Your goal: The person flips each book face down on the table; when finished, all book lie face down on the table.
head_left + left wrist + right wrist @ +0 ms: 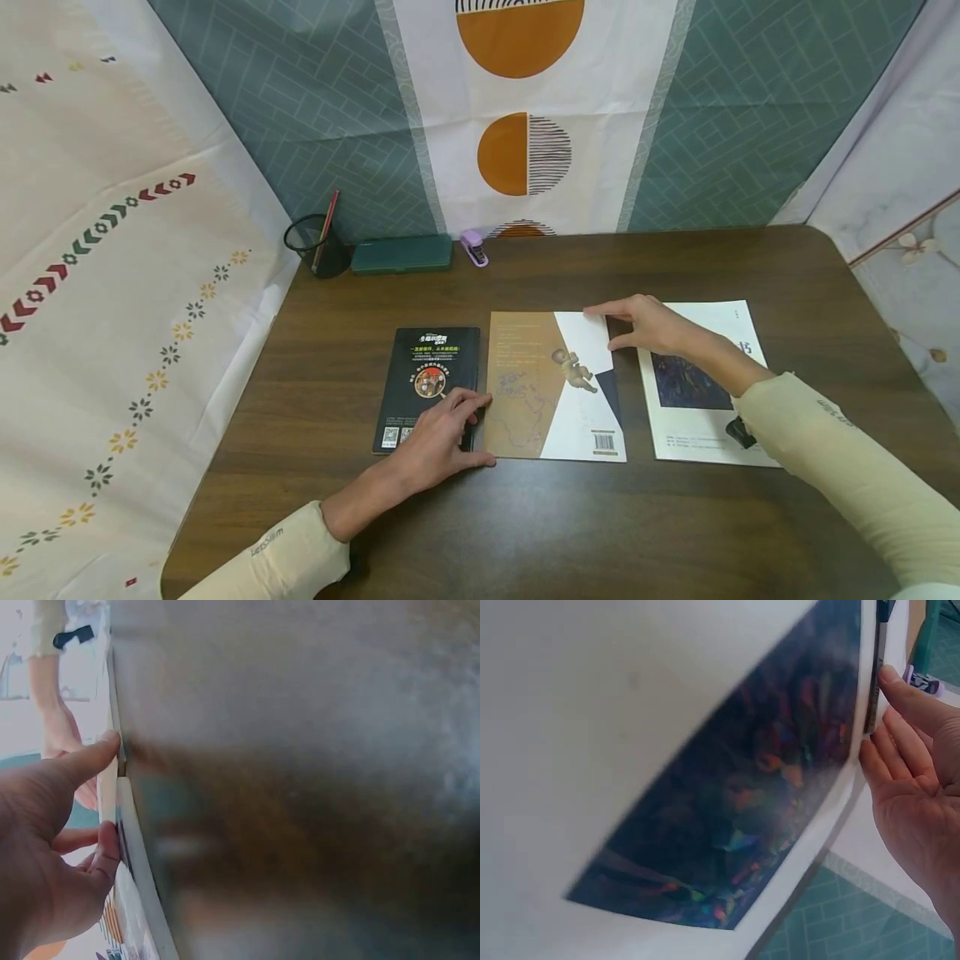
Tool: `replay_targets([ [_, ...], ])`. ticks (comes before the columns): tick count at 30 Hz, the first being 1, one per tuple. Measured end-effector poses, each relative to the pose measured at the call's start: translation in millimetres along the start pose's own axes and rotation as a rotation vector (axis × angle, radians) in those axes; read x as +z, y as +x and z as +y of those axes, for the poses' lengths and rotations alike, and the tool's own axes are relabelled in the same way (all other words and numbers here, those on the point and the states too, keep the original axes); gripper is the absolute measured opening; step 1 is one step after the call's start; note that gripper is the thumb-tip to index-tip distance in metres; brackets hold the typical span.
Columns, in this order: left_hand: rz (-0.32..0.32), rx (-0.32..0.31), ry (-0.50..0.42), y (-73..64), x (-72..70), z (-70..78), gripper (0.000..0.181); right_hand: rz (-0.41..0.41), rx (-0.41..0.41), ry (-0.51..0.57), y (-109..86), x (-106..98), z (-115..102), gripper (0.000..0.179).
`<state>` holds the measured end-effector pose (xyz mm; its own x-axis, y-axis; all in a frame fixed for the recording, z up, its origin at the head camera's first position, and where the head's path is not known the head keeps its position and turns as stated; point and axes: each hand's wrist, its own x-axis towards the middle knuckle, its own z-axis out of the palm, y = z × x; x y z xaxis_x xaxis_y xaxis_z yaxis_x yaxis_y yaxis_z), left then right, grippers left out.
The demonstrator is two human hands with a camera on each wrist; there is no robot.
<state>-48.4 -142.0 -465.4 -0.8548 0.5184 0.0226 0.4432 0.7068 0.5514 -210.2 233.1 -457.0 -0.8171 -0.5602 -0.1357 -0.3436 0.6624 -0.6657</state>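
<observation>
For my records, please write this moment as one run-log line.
left hand: touches middle book, lower-left corner | right hand: touches its upper-right corner | dark book: at its left | white book: at its right

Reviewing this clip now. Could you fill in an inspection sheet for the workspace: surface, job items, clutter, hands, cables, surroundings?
Surface: brown wood-look table, with a light sheen near the front.
Job items: tan-and-white book lying flat, between a dark book on its left and a white book on its right, partly hidden by the right arm.
Clutter: black pen cup holding a red pencil, green case and purple stapler, along the back edge.
Left hand: at the tan-and-white book's near left corner.
Right hand: at its far right corner.
Cables: nothing seen.
Surroundings: green-and-white patterned backdrop behind; pale cloths at both sides.
</observation>
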Motion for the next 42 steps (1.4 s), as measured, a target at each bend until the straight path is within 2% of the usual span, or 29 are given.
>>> replay_targets([
  [5, -0.006, -0.017, -0.066, 8.1, -7.5, 0.2, 0.086, 0.025, -0.006, -0.011, -10.7, -15.5, -0.1, 0.081],
  [8, 0.0, -0.026, -0.127, 18.1, -13.8, -0.3, 0.085, 0.075, 0.004, 0.044, -20.5, -28.8, 5.3, 0.081],
  [12, 0.009, -0.015, -0.2, 39.4, -20.3, -0.2, 0.088, 0.131, 0.033, 0.061, -32.4, -45.4, 15.7, 0.079],
  [18, -0.007, 0.034, -0.215, 79.9, -18.1, 11.1, 0.101, 0.167, 0.13, 0.04, -49.8, -59.5, 32.5, 0.078],
  [23, -0.062, 0.089, -0.26, 109.9, -1.9, 29.3, 0.111, 0.168, 0.208, 0.034, -64.3, -66.2, 50.2, 0.083],
  [27, -0.138, 0.127, -0.283, 126.5, 17.8, 46.3, 0.118, 0.168, 0.263, 0.034, -76.9, -70.7, 65.3, 0.087],
  [31, -0.214, 0.176, -0.267, 140.5, 37.7, 64.9, 0.123, 0.186, 0.281, 0.018, -89.0, -74.1, 78.6, 0.084],
  [36, -0.295, 0.247, -0.186, 153.6, 58.4, 86.8, 0.127, 0.2, 0.315, 0.003, -101.4, -77.0, 89.8, 0.081],
  [42, -0.413, 0.335, -0.075, 160.4, 74.9, 109.8, 0.126, 0.201, 0.365, 0.046, -113.0, -77.1, 98.1, 0.079],
])
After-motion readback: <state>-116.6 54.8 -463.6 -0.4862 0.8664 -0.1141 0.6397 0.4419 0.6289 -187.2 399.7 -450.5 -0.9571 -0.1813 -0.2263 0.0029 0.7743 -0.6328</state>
